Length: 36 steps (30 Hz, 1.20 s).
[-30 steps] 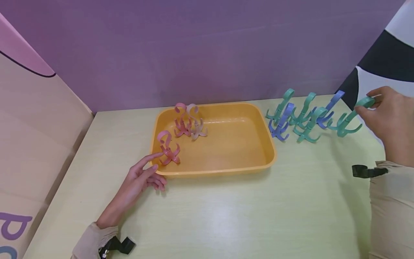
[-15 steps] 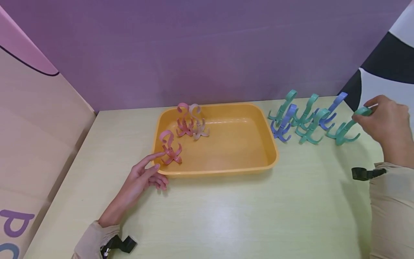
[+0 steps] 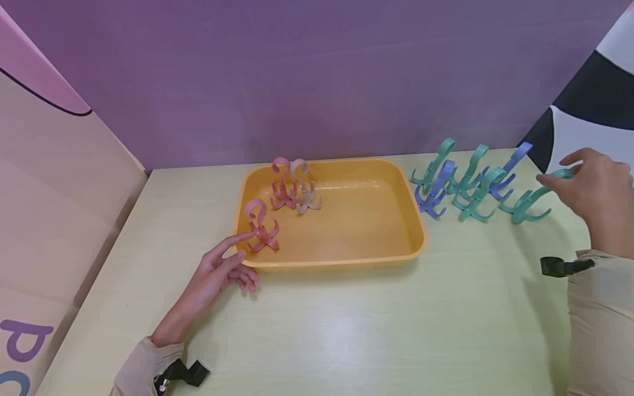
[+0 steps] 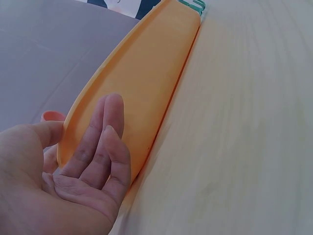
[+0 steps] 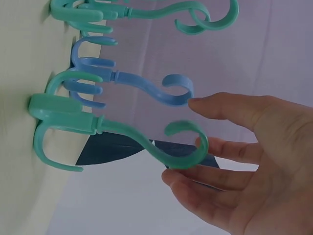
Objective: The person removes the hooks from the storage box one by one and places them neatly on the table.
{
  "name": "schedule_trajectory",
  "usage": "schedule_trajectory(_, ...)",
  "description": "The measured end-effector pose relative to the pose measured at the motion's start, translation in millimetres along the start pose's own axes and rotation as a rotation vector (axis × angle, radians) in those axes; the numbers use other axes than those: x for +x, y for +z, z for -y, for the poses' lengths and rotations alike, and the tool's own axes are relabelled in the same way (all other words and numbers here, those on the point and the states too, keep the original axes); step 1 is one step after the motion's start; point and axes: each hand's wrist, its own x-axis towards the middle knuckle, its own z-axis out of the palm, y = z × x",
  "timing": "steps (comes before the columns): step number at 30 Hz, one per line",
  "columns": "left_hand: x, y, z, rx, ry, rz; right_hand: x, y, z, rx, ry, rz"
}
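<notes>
The loose left hand [image 3: 218, 270] touches the tray [image 3: 351, 236]. Right of it, the loose right hand [image 3: 594, 190] should treat the green hook [image 5: 83, 121] gently.

In the head view we see bright, even light, seemingly from overhead. A soft glare whitens the bench [image 3: 342, 324] below and to the right of the left fingers [image 3: 233, 240], and a faint shine streaks the far inner wall of the tray [image 3: 346, 225] beyond them. We find a diffuse shadow below the right fingers [image 3: 574, 156]. Both wrist views look dimmer and greyer to us; in the left one, the bench's grain is smeared, well apart from the fingers.
</notes>
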Motion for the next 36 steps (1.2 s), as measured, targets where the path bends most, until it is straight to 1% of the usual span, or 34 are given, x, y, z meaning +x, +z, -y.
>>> schedule_trajectory(2, 0.0, 0.0, -0.1, 0.003, 0.002, 0.003, -1, -1.3, 3, -0.016, 0.008, -0.001)
schedule_trajectory(5, -0.2, 0.6, -0.9, 0.008, -0.002, -0.001, -3, -3.8, 9, -0.034, -0.003, -0.029)
schedule_trajectory(9, -0.7, 1.3, -2.2, 0.007, -0.003, -0.007, -7, -5.9, 19, -0.036, -0.044, -0.083)
schedule_trajectory(12, -0.3, 1.2, -2.9, 0.009, 0.003, -0.003, -12, -8.7, 30, -0.041, -0.053, -0.086)
schedule_trajectory(15, 0.1, 1.0, -2.8, 0.011, 0.003, -0.001, -20, -12.3, 46, -0.039, -0.066, -0.084)
schedule_trajectory(19, -0.1, 1.0, -2.7, 0.008, -0.003, -0.008, -34, -17.4, 71, 0.000, -0.132, -0.108)
schedule_trajectory(22, -0.1, 0.6, -2.0, 0.004, -0.005, -0.010, -45, -20.2, 88, 0.033, -0.206, -0.135)
schedule_trajectory(26, -0.2, -0.2, -1.2, 0.001, -0.005, -0.012, -58, -20.6, 107, 0.064, -0.290, -0.147)
schedule_trajectory(28, -0.6, -0.2, -0.9, 0.000, -0.005, -0.014, -64, -18.3, 115, 0.078, -0.342, -0.162)
schedule_trajectory(32, -1.9, -0.1, -0.6, 0.002, -0.007, -0.016, -75, -10.2, 129, 0.105, -0.434, -0.163)
schedule_trajectory(34, -2.3, 0.1, -0.6, 0.002, -0.008, -0.016, -79, -5.3, 134, 0.115, -0.476, -0.155)
schedule_trajectory(36, -2.6, 0.3, -0.4, -0.001, -0.011, -0.016, -82, -0.8, 140, 0.120, -0.504, -0.128)
